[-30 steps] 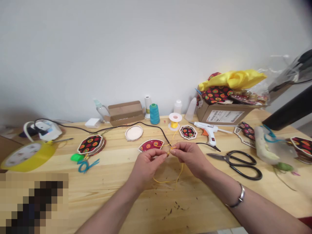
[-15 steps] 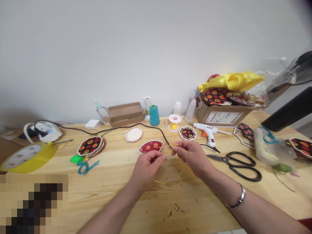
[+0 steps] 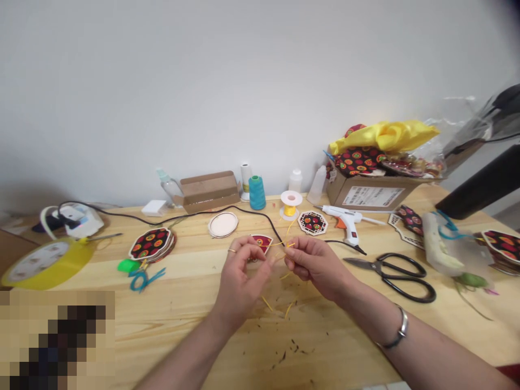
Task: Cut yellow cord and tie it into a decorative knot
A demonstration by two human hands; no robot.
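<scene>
In the middle of the bench, my right hand [image 3: 319, 266] pinches a thin yellow cord [image 3: 289, 245] between thumb and fingertips. My left hand [image 3: 244, 276] is closed just to its left, with fingers curled round another part of the cord; its fingertips are slightly blurred. Loose cord ends hang below both hands. A red patterned fan-shaped piece [image 3: 264, 244] with a pale rim lies behind my left hand, which hides most of it. Cord runs back from my right hand toward a white spool [image 3: 291, 198] of yellow cord.
Black-handled scissors [image 3: 400, 277] and a white glue gun [image 3: 345, 218] lie to the right. A patterned octagonal piece [image 3: 312, 222] sits behind my right hand. Left are stacked patterned pieces [image 3: 150, 244] and a yellow tape roll [image 3: 77, 262]. A filled cardboard box [image 3: 374, 194] stands back right.
My left hand has moved slightly left and turned, its fingers now more curled and covering more of the fan-shaped piece. My right hand keeps its pinch; the hanging cord ends have shifted.
</scene>
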